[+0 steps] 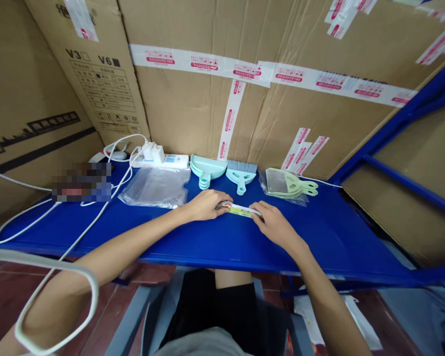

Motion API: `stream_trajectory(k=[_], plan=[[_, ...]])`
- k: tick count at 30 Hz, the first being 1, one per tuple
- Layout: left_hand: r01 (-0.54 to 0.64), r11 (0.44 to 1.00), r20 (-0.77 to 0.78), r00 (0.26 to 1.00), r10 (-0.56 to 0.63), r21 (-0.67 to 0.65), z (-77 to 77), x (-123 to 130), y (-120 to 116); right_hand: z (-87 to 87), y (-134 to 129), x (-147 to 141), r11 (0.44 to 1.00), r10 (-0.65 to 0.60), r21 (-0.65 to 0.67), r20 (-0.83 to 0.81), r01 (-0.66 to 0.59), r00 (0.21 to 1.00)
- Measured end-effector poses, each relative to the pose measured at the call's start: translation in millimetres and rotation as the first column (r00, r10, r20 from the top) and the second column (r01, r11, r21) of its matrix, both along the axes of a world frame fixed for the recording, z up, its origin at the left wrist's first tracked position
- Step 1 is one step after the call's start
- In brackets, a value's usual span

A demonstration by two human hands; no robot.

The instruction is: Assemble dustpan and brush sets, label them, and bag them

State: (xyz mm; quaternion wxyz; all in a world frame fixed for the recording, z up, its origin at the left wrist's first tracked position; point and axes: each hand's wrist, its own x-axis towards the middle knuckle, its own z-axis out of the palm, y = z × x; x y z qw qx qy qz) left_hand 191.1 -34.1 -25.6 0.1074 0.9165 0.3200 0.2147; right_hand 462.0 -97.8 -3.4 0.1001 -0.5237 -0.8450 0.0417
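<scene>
Between my two hands is a narrow white and yellow-green printed box point(239, 209), held just above the blue table. My left hand point(206, 204) grips its left end, and my right hand point(272, 221) is closed round its right end. Behind the box stands a stack of light blue dustpans point(207, 168). Beside that stack lies a light blue brush point(241, 176) with its bristles toward the cardboard. Farther right, a pale green dustpan and brush set point(289, 184) rests on clear plastic. Flat clear plastic bags point(155, 188) lie left of my left hand.
A white power strip point(176, 161) with plugged-in chargers sits along the back of the blue table point(207, 242). White cables point(96, 217) loop across the left side and hang in front. Taped cardboard point(185, 109) walls the back, and a blue metal frame point(389, 126) rises at right.
</scene>
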Motion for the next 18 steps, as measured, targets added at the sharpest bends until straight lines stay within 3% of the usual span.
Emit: stream_trajectory(k=[3, 8, 12, 14, 18], plan=[[0.048, 0.998, 0.074, 0.996, -0.045, -0.041, -1.8, 0, 5, -1.6, 4, -3, 0.999, 0.048, 0.03, -0.105, -0.045, 0.993], [0.048, 0.981, 0.148, 0.989, -0.02, -0.189, -2.4, -3, 10, -3.9, 5, 3, 0.997, -0.02, 0.07, 0.04, 0.017, 0.999], [0.071, 0.962, 0.181, 0.983, -0.023, -0.262, -3.9, -3, 10, -2.0, 3, -3, 0.955, 0.048, 0.284, 0.142, -0.088, 0.989], [0.103, 0.92, 0.232, 0.973, -0.014, -0.379, -4.7, -4, 10, -0.2, 3, -13, 0.909, 0.142, 0.362, 0.197, -0.206, 0.97], [0.243, 0.733, 0.382, 0.924, 0.025, -0.635, -4.2, -4, 11, 1.9, 6, -33, 0.856, 0.224, 0.379, 0.342, -0.352, 0.913]])
